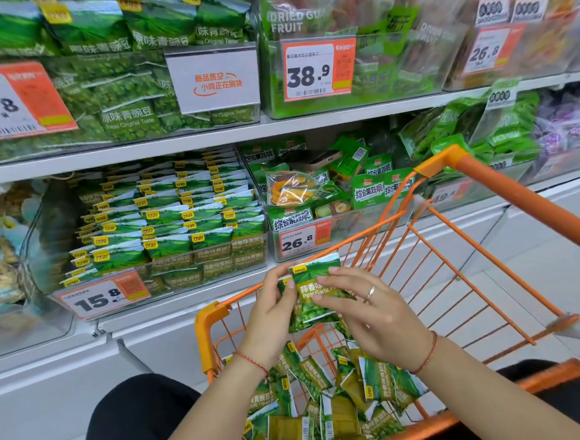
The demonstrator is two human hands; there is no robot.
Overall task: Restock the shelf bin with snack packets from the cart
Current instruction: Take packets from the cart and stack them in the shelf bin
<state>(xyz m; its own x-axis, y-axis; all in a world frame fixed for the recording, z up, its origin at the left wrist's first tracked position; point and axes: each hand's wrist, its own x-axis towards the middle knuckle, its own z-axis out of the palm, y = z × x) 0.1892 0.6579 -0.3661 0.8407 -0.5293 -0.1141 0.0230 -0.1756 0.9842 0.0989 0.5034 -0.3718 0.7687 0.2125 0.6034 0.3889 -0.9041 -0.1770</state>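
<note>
Head camera view: both hands hold a small stack of green pea snack packets (316, 295) above an orange cart (478, 186). Left hand (272, 310) grips the stack's left edge; right hand (367, 312) pinches its front. More packets (329, 402) fill the cart, and the clear shelf bin (165, 228) ahead is nearly full.

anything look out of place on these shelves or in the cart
Yes: a dark phone-like object lies on the packets in the mixed fruit-crisp bin, the only non-snack there. On the shelf above, a white sign hangs on a bin still full of pea packets. The garlic pea bin is neatly rowed; the cart's packets lie jumbled.
</note>
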